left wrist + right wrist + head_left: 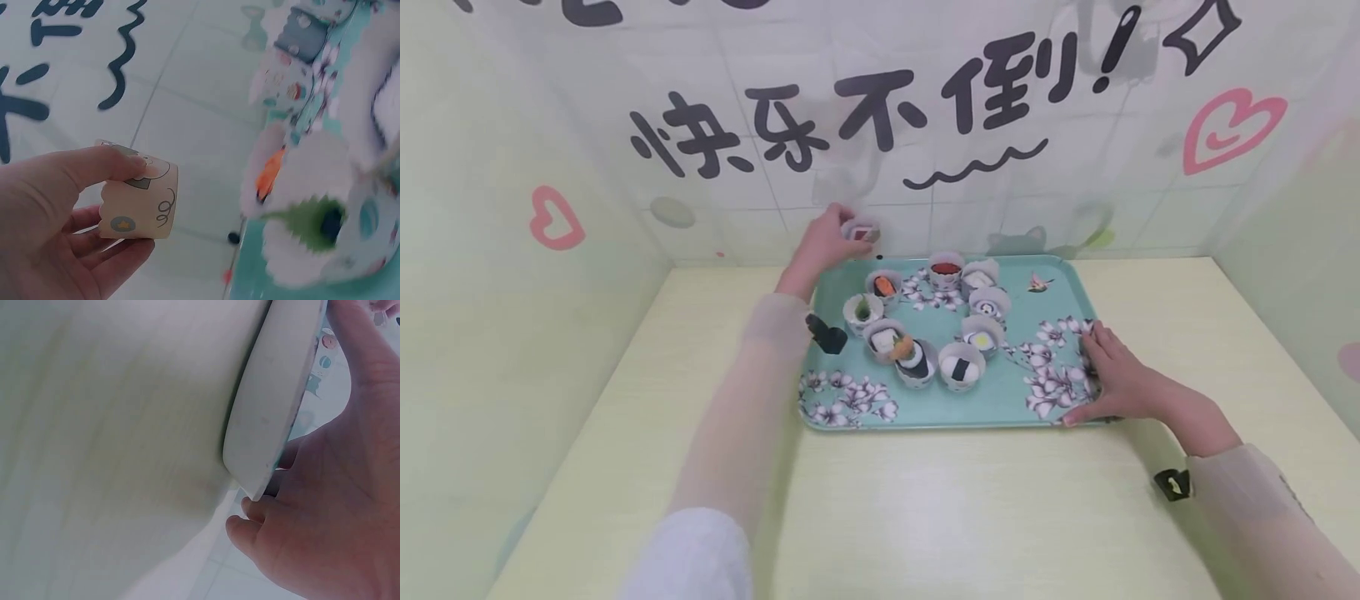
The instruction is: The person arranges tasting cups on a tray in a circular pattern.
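Note:
My left hand (823, 246) pinches a small paper cup (140, 203) between thumb and fingers, above the tray's back-left edge. A sushi-like piece with a red top shows inside this cup in the head view; the left wrist view shows only the printed outside. On the turquoise flowered tray (925, 408), several paper cups stand in a ring, each with a sushi-like piece. My right hand (1120, 379) holds the tray's front-right corner, thumb at the front rim and fingers at the right rim. Part of those fingers is hidden behind the tray in the right wrist view.
Beneath the tray is a pale wood-grain table (970, 508). A white wall (880, 187) with large black lettering and pink hearts rises right behind the tray. One cup with an orange-topped piece (904, 348) stands at the front of the ring.

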The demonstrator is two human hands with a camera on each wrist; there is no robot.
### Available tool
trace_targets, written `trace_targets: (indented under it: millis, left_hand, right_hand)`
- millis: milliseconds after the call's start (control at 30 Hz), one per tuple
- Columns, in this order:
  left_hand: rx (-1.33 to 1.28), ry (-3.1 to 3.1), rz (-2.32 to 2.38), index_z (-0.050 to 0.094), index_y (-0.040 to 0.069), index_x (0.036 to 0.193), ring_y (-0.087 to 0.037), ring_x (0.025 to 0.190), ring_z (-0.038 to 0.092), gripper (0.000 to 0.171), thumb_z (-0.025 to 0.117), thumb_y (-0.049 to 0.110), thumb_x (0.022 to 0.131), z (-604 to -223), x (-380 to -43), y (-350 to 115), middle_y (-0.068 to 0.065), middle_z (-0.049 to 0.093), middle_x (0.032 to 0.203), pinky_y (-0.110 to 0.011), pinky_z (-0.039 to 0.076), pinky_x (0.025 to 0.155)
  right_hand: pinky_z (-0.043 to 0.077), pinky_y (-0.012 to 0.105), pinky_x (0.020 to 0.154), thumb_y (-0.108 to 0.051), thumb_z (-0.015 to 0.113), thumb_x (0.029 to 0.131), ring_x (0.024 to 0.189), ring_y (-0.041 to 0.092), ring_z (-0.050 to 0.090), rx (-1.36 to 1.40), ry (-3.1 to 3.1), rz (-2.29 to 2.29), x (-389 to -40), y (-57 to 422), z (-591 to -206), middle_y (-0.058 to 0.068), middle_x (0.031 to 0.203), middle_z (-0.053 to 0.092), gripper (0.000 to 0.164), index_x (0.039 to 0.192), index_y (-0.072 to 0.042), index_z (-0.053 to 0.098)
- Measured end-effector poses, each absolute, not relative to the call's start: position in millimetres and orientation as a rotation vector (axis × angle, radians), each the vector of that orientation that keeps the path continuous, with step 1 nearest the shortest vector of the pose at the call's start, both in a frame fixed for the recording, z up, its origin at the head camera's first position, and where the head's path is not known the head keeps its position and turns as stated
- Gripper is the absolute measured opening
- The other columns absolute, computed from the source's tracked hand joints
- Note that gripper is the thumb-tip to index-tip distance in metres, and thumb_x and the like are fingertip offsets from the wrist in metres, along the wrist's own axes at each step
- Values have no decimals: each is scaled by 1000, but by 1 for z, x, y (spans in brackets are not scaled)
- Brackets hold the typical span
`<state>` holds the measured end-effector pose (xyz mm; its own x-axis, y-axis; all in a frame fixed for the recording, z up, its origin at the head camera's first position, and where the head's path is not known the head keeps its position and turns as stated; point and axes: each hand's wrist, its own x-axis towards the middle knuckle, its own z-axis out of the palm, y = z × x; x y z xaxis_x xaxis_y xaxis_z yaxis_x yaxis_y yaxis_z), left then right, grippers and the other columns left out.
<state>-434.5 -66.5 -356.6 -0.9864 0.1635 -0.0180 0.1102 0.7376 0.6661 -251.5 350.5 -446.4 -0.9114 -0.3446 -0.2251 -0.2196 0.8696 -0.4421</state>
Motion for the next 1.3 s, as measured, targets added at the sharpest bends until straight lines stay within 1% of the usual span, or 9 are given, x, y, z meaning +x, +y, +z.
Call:
trace_targets:
  millis: [233, 433, 700, 933, 1100, 1200, 1300]
  left_hand:
    - [330, 2817, 1044, 42, 6, 137, -27, 118, 52, 61, 74, 23, 89, -369, -439, -30, -15, 55, 136, -42, 47, 107]
    - [364, 2794, 1042, 42, 7, 135, -27, 114, 54, 58, 74, 21, 89, -373, -438, -15, -15, 56, 133, -42, 50, 102]
    - [345, 2765, 960, 42, 9, 134, -25, 111, 54, 56, 74, 21, 90, -377, -438, -7, -13, 55, 133, -40, 52, 99]
    - [444, 2761, 933, 43, 8, 132, -25, 104, 55, 54, 74, 22, 90, -376, -438, -2, -12, 57, 126, -37, 53, 90]
    - [483, 2757, 947, 44, 9, 130, -23, 104, 55, 51, 74, 22, 90, -379, -436, 2, -11, 58, 124, -37, 52, 91]
    - [481, 2745, 927, 45, 8, 129, -23, 103, 55, 51, 74, 23, 90, -381, -436, 2, -11, 58, 123, -36, 53, 89]
    - [450, 2741, 889, 45, 8, 130, -24, 101, 54, 52, 74, 24, 90, -383, -435, -1, -11, 58, 123, -39, 53, 90]
  right_hand:
    - [8, 73, 116, -51, 88, 66, 145, 59, -11, -418, 2739, -597, -253, 353, -447, 44, 155, -14, 141, 150, 19, -1]
    - [9, 73, 116, -52, 88, 66, 145, 59, -11, -426, 2741, -598, -254, 352, -446, 43, 155, -15, 142, 151, 18, -2]
    - [9, 73, 116, -52, 89, 66, 146, 59, -11, -422, 2744, -594, -254, 352, -443, 43, 156, -15, 142, 151, 18, -1]
    - [8, 73, 117, -51, 88, 66, 146, 59, -11, -421, 2740, -608, -253, 353, -442, 43, 155, -15, 142, 151, 18, -2]
    - [9, 73, 116, -51, 88, 66, 146, 59, -11, -408, 2736, -622, -252, 353, -444, 42, 156, -15, 141, 151, 18, -2]
    - [9, 73, 116, -51, 88, 66, 146, 58, -11, -408, 2739, -619, -251, 353, -446, 42, 156, -15, 141, 151, 17, -2]
    - [9, 73, 116, -51, 88, 66, 146, 58, -11, -414, 2738, -620, -251, 352, -447, 42, 156, -16, 142, 151, 18, -2]
